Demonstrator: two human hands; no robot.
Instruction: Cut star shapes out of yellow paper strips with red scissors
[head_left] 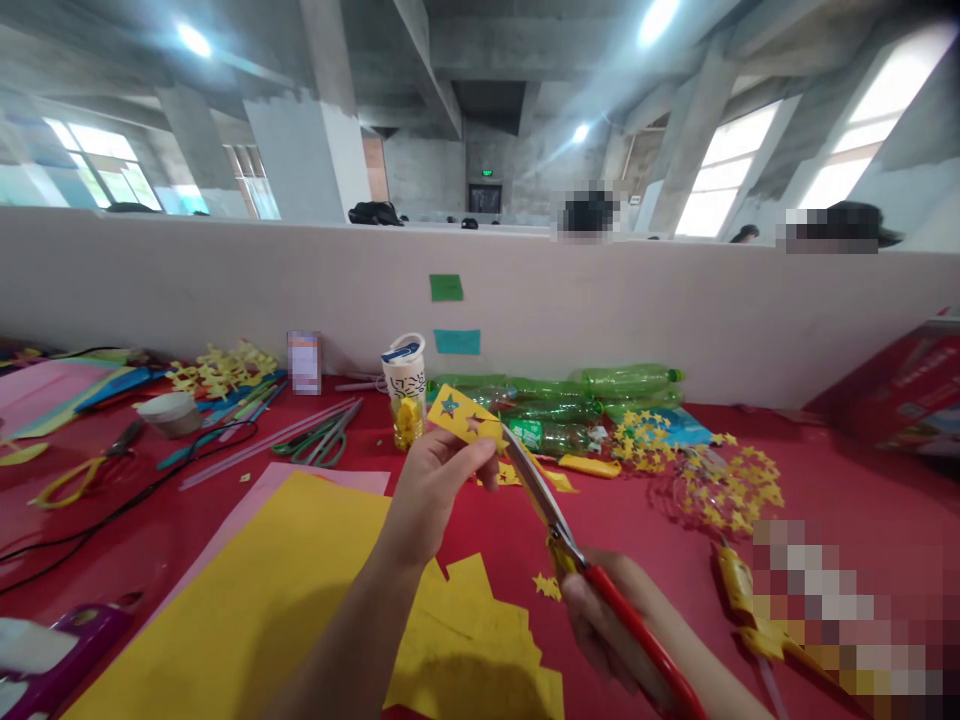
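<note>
My left hand (pixel 450 470) pinches a yellow paper strip (pixel 459 412) with star-shaped cutouts, held up above the table. My right hand (pixel 607 610) is wrapped round the handles of red-handled scissors (pixel 551 510). The scissor blades point up and left, their tips at the strip's right end. Below the hands, small yellow paper stars (pixel 547 586) lie on the red table. Cut yellow paper pieces (pixel 469 640) and a large yellow sheet (pixel 300 540) lie around my left forearm.
Green plastic bottles (pixel 555 436), a cup (pixel 403 370) and a phone (pixel 304 362) stand or lie by the white partition (pixel 225 270). Green scissors (pixel 322 440) and yellow scissors (pixel 82 480) are left; star piles (pixel 739 490), a yellow glue gun (pixel 739 590) right.
</note>
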